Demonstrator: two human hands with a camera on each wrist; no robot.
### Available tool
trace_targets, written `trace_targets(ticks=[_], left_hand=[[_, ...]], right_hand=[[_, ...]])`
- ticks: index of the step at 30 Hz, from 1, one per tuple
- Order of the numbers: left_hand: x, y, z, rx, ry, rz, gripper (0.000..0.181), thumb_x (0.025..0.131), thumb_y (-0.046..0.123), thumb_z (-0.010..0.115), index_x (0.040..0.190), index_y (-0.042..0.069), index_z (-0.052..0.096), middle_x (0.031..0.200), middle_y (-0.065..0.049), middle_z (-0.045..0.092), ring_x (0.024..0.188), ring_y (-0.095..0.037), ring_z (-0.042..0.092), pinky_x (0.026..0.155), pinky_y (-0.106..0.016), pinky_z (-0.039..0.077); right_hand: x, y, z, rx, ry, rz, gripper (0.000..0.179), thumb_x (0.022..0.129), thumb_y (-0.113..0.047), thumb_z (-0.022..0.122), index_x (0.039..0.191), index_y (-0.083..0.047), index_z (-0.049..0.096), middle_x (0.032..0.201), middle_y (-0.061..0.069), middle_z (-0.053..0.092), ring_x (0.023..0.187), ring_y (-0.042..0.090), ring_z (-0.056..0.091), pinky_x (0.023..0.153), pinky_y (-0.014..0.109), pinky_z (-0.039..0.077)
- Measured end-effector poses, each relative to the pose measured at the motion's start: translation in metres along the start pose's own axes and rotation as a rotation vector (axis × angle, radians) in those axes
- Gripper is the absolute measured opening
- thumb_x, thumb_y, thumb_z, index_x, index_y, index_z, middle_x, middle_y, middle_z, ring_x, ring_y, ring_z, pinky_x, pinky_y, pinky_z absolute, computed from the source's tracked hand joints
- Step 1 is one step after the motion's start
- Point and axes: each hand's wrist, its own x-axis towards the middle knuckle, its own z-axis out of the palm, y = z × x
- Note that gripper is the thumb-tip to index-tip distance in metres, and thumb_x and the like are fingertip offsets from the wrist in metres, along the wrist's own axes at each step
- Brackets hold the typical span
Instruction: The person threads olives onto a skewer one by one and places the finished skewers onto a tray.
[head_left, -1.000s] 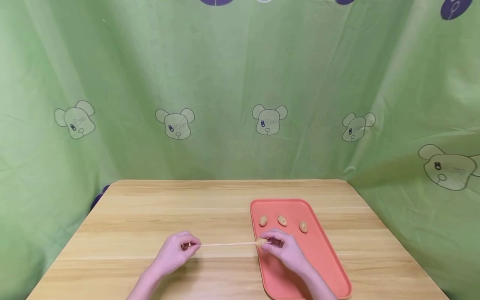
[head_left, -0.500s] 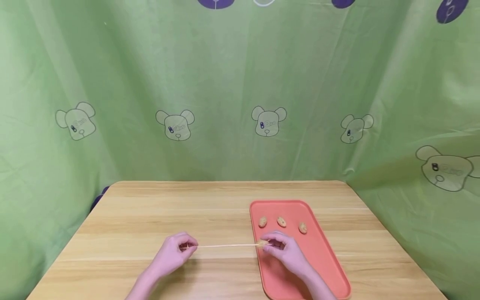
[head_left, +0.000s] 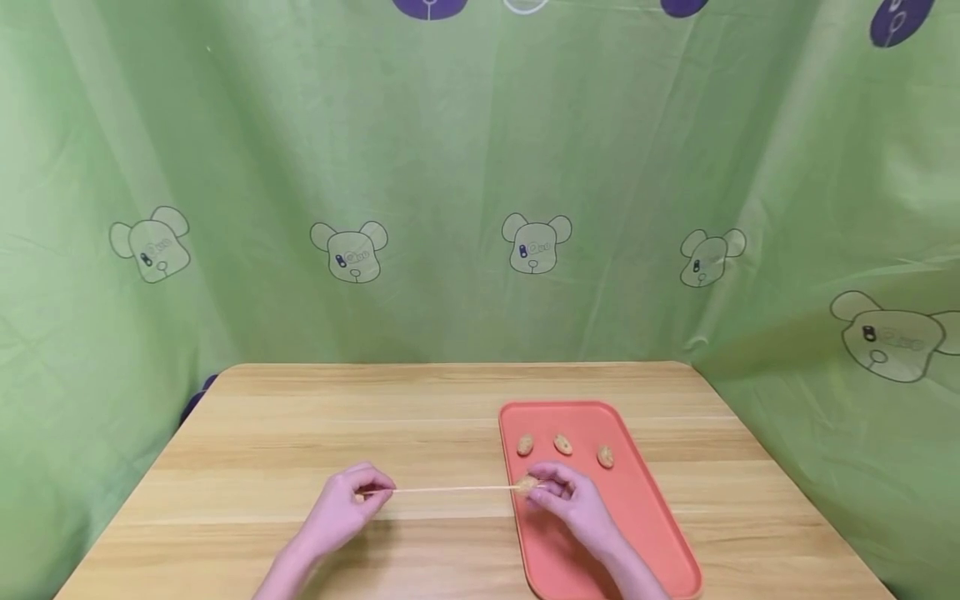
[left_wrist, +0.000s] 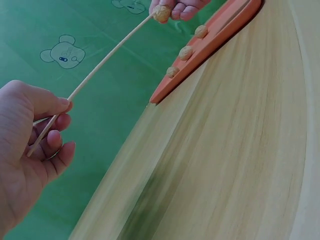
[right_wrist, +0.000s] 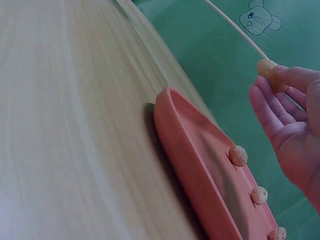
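A thin wooden skewer (head_left: 453,489) is stretched level between the two hands, above the table. My left hand (head_left: 348,508) pinches it near its left end between thumb and forefinger, and the tail lies across the other fingers in the left wrist view. At the right end, the skewer meets a tan, rough-skinned oval ball (right_wrist: 271,75). My right hand (head_left: 573,500) pinches that ball with thumb and fingers, over the left side of the pink tray (head_left: 637,533). How far the skewer goes into the ball is partly hidden by the fingers.
Three similar tan balls lie apart in the tray's far half: a left one (head_left: 525,445), a middle one (head_left: 562,444) and a right one (head_left: 605,456). The tray sits on the right of a wooden table (head_left: 360,417). A green curtain (head_left: 450,308) surrounds the table's back and sides.
My left hand has shifted slightly left, and the ball in my right hand slightly right. A little more of the skewer shows between the hands. The tray's balls have stayed put.
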Motion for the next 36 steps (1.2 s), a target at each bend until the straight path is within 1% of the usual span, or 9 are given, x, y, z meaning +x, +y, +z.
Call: trace_targets(ticks=[4, 6, 10, 16, 19, 23, 29, 32, 36], left_hand=[[0.000, 0.004, 0.000, -0.033, 0.014, -0.052, 0.007, 0.081, 0.003, 0.068, 0.085, 0.009, 0.067, 0.082, 0.006, 0.061, 0.078, -0.010, 0.058, 0.074, -0.026, 0.050], [0.001, 0.005, 0.000, -0.033, 0.021, -0.072, 0.008, 0.080, 0.000, 0.067, 0.084, 0.008, 0.066, 0.082, 0.005, 0.060, 0.078, -0.010, 0.058, 0.074, -0.026, 0.050], [0.001, 0.006, 0.000, -0.019, 0.031, -0.075, 0.009, 0.080, -0.004, 0.065, 0.083, 0.005, 0.065, 0.081, 0.002, 0.059, 0.077, -0.009, 0.056, 0.074, -0.027, 0.049], [0.000, 0.004, -0.003, -0.075, 0.022, -0.068, 0.002, 0.083, 0.002, 0.065, 0.082, 0.001, 0.064, 0.081, -0.003, 0.059, 0.078, -0.009, 0.055, 0.075, -0.026, 0.049], [-0.001, 0.003, -0.004, -0.106, 0.019, -0.072, 0.001, 0.083, 0.002, 0.065, 0.083, 0.003, 0.064, 0.081, -0.002, 0.059, 0.077, -0.009, 0.055, 0.075, -0.026, 0.048], [-0.001, 0.004, -0.004, -0.131, 0.016, -0.092, 0.007, 0.082, 0.001, 0.065, 0.083, 0.008, 0.064, 0.080, 0.002, 0.057, 0.077, -0.009, 0.054, 0.075, -0.025, 0.048], [-0.001, 0.006, -0.003, -0.139, 0.004, -0.111, 0.007, 0.082, 0.000, 0.064, 0.084, 0.006, 0.064, 0.080, 0.002, 0.056, 0.076, -0.009, 0.053, 0.075, -0.025, 0.048], [-0.001, 0.007, -0.003, -0.142, 0.000, -0.119, 0.007, 0.082, 0.000, 0.064, 0.084, 0.006, 0.064, 0.080, 0.002, 0.056, 0.076, -0.010, 0.053, 0.075, -0.025, 0.048], [0.000, 0.008, -0.002, -0.148, -0.012, -0.123, 0.004, 0.082, 0.000, 0.064, 0.085, 0.003, 0.063, 0.080, 0.001, 0.056, 0.077, -0.010, 0.053, 0.075, -0.025, 0.047]], right_hand=[[-0.001, 0.000, 0.002, 0.089, 0.058, 0.010, 0.038, 0.079, 0.009, 0.062, 0.110, 0.024, 0.045, 0.091, 0.003, 0.064, 0.081, 0.007, 0.061, 0.073, 0.023, 0.051], [-0.001, 0.001, 0.004, 0.128, 0.094, 0.007, 0.037, 0.079, 0.010, 0.061, 0.108, 0.024, 0.045, 0.089, 0.001, 0.065, 0.080, 0.008, 0.063, 0.073, 0.024, 0.052], [0.000, 0.004, 0.009, 0.204, 0.144, -0.016, 0.035, 0.080, 0.009, 0.061, 0.107, 0.024, 0.045, 0.087, 0.001, 0.067, 0.078, 0.011, 0.064, 0.072, 0.026, 0.052], [0.000, 0.006, 0.015, 0.270, 0.110, -0.094, 0.034, 0.082, 0.011, 0.058, 0.106, 0.028, 0.041, 0.090, 0.001, 0.067, 0.077, 0.010, 0.064, 0.071, 0.027, 0.053], [0.001, 0.006, 0.016, 0.290, 0.110, -0.119, 0.031, 0.082, 0.013, 0.057, 0.105, 0.027, 0.043, 0.090, 0.002, 0.067, 0.077, 0.011, 0.064, 0.070, 0.027, 0.053], [0.002, 0.004, 0.016, 0.304, 0.104, -0.130, 0.026, 0.082, 0.013, 0.057, 0.104, 0.022, 0.049, 0.090, 0.003, 0.067, 0.078, 0.012, 0.063, 0.071, 0.028, 0.053], [0.004, 0.003, 0.018, 0.330, 0.091, -0.123, 0.027, 0.082, 0.013, 0.057, 0.105, 0.024, 0.048, 0.090, 0.005, 0.067, 0.078, 0.012, 0.064, 0.072, 0.028, 0.053], [0.005, 0.004, 0.019, 0.382, 0.067, -0.141, 0.023, 0.082, 0.015, 0.055, 0.105, 0.016, 0.055, 0.091, 0.006, 0.067, 0.079, 0.013, 0.064, 0.073, 0.027, 0.052], [0.004, 0.005, 0.021, 0.435, 0.049, -0.160, 0.027, 0.082, 0.017, 0.052, 0.105, 0.004, 0.061, 0.094, 0.007, 0.067, 0.082, 0.013, 0.064, 0.074, 0.025, 0.052]])
